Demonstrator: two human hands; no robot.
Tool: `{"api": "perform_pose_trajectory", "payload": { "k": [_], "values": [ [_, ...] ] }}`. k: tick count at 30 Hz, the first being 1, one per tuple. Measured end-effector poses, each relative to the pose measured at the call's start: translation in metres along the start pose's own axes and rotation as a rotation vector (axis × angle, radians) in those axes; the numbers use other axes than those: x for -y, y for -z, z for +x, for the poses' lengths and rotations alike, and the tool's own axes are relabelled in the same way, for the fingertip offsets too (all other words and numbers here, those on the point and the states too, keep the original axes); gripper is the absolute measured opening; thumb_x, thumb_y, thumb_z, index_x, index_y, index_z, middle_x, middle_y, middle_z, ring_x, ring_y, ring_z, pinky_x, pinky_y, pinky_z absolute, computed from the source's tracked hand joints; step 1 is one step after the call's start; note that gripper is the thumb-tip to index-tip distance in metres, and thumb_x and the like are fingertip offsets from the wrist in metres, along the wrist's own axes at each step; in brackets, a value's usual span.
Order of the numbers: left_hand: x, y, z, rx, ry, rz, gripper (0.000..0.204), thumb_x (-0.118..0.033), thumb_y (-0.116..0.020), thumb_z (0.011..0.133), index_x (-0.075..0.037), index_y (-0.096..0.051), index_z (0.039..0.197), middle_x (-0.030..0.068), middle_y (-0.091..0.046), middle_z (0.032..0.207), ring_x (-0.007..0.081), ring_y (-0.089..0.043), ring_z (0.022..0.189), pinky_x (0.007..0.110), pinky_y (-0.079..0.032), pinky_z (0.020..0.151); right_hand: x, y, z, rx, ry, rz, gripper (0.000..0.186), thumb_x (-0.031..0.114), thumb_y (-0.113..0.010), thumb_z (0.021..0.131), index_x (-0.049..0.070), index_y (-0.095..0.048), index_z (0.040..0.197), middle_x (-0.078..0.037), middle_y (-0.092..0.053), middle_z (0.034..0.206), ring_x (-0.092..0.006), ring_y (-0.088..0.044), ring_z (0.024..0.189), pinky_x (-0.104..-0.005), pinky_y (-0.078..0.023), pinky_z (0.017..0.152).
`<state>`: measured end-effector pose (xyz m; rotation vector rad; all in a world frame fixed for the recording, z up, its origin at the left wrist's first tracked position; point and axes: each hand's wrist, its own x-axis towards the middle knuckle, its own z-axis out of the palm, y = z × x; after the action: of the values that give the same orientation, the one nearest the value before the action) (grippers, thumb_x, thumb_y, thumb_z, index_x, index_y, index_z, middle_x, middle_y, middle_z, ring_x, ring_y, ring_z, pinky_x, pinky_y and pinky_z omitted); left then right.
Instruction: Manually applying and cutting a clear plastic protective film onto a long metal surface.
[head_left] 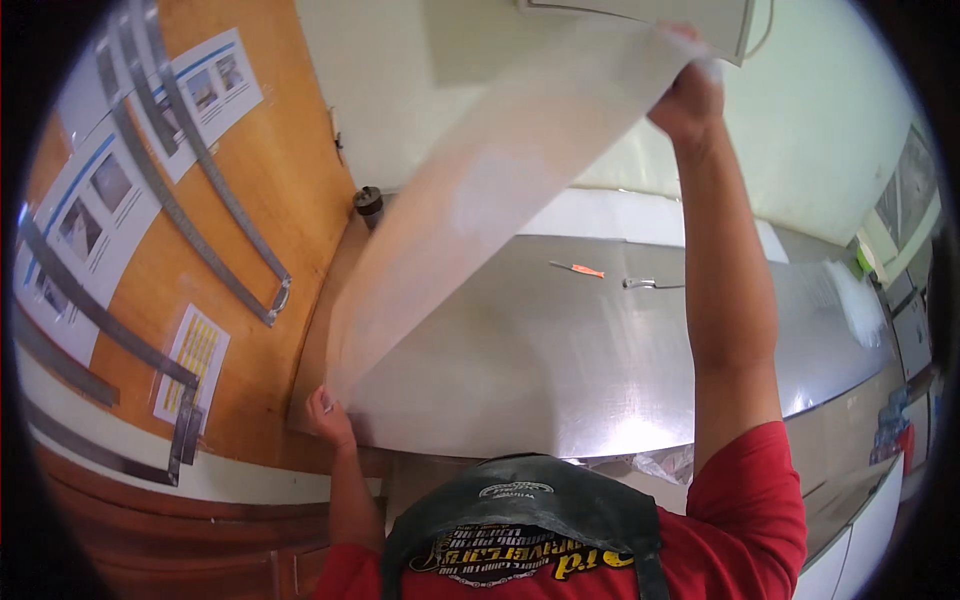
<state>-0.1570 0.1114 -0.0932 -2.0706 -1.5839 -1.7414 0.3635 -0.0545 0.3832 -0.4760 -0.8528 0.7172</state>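
A long translucent sheet [480, 190] stretches diagonally above the steel tabletop [500, 370]. My left hand [330, 420] grips its lower end near the table's front left. My right hand [690, 105] is raised high at the back right, closed on the upper end. Beyond the sheet, an orange-handled blade [585, 271] and a small metal tool with a thin handle [638, 283] lie on the steel.
A wooden panel [280, 380] with papers and metal strips [200, 250] stands left. A dark cylinder [369, 208] sits at the back left corner. A white strip [590, 215] runs along the wall. Pale plastic material [855, 305], a green bowl [866, 258] and bottles [890, 430] are right.
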Motion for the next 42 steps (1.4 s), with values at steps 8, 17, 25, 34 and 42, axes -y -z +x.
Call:
{"api": "perform_pose_trajectory", "payload": {
  "k": [8,17,25,34,42],
  "values": [
    [0.048,0.044,-0.001,0.373,-0.222,0.268,0.016,-0.002,-0.060,0.084,-0.004,-0.063,0.099,0.0143,-0.061,0.101,0.0325,-0.060,0.094,0.039,-0.050,0.081,-0.082,0.272,-0.148,-0.205,-0.489,-0.111,0.033,0.036,-0.051,0.091,0.014,-0.050,0.066,0.001,-0.043,0.052,-0.0113,-0.039,0.043,-0.0254,-0.032,0.043],
    [0.059,0.057,0.007,0.490,-0.253,0.354,0.017,-0.003,-0.057,0.085,-0.004,-0.064,0.100,0.0162,-0.060,0.104,0.0341,-0.056,0.100,0.041,-0.047,0.088,-0.111,0.359,-0.312,-0.363,-1.110,-0.945,0.022,0.024,-0.062,0.079,0.004,-0.059,0.071,-0.005,-0.054,0.064,-0.0186,-0.053,0.052,-0.0342,-0.042,0.042],
    [0.057,0.045,0.006,0.399,0.082,0.237,0.025,0.002,-0.058,0.083,0.000,-0.064,0.107,0.0149,-0.065,0.100,0.0294,-0.063,0.092,0.037,-0.050,0.084,-0.140,0.356,-0.327,-0.176,-1.124,-1.854,0.041,0.034,-0.063,0.083,-0.006,-0.067,0.088,-0.024,-0.067,0.092,-0.0381,-0.066,0.081,-0.0443,-0.052,0.074],
    [0.081,0.054,0.019,0.498,0.762,-0.485,0.019,0.001,-0.056,0.088,0.000,-0.062,0.107,0.0060,-0.064,0.101,0.0171,-0.062,0.090,0.030,-0.050,0.080,-0.140,0.304,-0.331,-0.502,-0.994,-1.948,0.040,0.033,-0.071,0.079,-0.002,-0.063,0.097,-0.022,-0.066,0.098,-0.0376,-0.065,0.095,-0.0442,-0.052,0.081],
    [0.078,0.078,0.032,0.741,0.562,-0.467,0.028,-0.004,-0.058,0.087,0.000,-0.060,0.115,0.0056,-0.063,0.103,0.0163,-0.060,0.089,0.030,-0.049,0.077,-0.150,0.294,-0.330,-0.523,-0.949,-2.024,0.039,0.029,-0.069,0.081,0.000,-0.054,0.103,-0.021,-0.066,0.097,-0.0368,-0.064,0.093,-0.0468,-0.051,0.080]
  ]
}}
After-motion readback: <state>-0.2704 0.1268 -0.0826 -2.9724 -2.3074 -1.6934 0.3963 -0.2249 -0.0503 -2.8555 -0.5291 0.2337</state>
